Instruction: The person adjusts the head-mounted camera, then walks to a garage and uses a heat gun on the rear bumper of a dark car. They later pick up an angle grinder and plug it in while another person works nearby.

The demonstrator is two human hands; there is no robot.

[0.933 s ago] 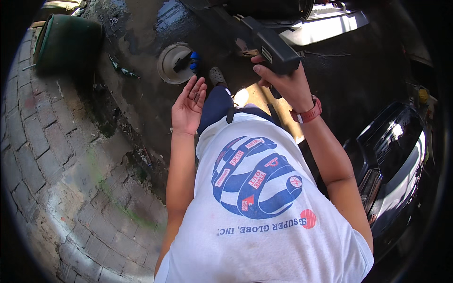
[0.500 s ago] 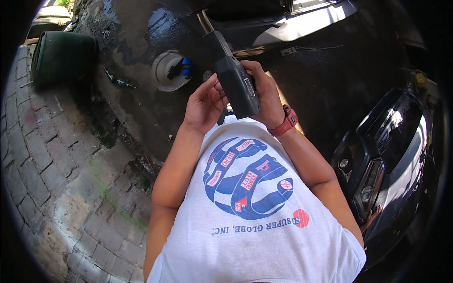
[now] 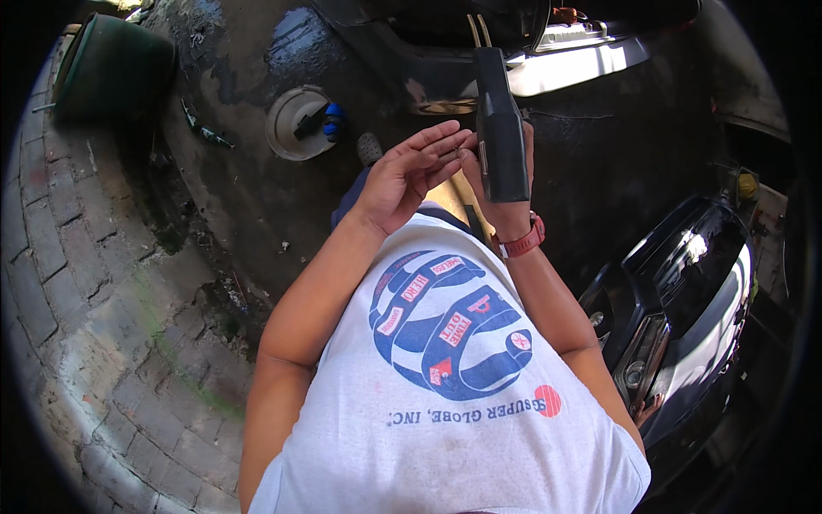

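My right hand (image 3: 505, 206) grips a long dark grey plastic part (image 3: 500, 128) and holds it upright in front of my chest, two thin metal prongs sticking out of its top. A red band circles that wrist. My left hand (image 3: 409, 171) is open, fingers spread, its fingertips touching the left side of the part near its lower half. Below both hands is my white shirt with a blue and red print.
A white round dish (image 3: 295, 124) with a black and blue tool lies on the dark wet ground ahead. A green bin (image 3: 116, 73) stands at the upper left by brick paving (image 3: 94, 343). A glossy black vehicle body part (image 3: 685, 291) lies at my right.
My right hand swung the dark part from the right to the centre and turned it upright. My left hand rose to meet it and opened against its side.
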